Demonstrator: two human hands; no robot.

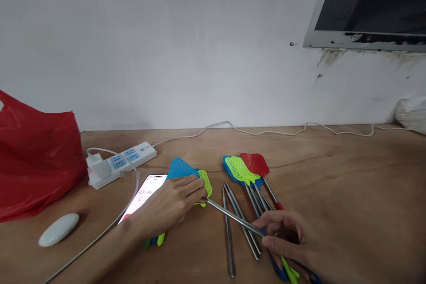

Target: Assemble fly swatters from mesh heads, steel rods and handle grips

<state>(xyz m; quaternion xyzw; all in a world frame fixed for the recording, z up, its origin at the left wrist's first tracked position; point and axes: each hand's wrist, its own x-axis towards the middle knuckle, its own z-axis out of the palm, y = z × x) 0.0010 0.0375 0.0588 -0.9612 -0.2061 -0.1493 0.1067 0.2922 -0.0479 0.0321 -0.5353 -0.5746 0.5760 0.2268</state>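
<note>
My left hand is closed around the base of a blue mesh fly swatter head. From there a metal rod slants down to my right hand, whose thumb and fingers pinch its lower part. Partly behind my left hand lies a yellow-green swatter head. Between my hands, several loose metal rods rest on the table. Just beyond my right hand is a pile of fly swatters with blue, yellow-green and red heads; my hand hides part of their handles.
A lit phone lies beside my left forearm. Behind it are a white power strip and its cable along the wall. At left are a red plastic bag and a white oval object on the wooden table.
</note>
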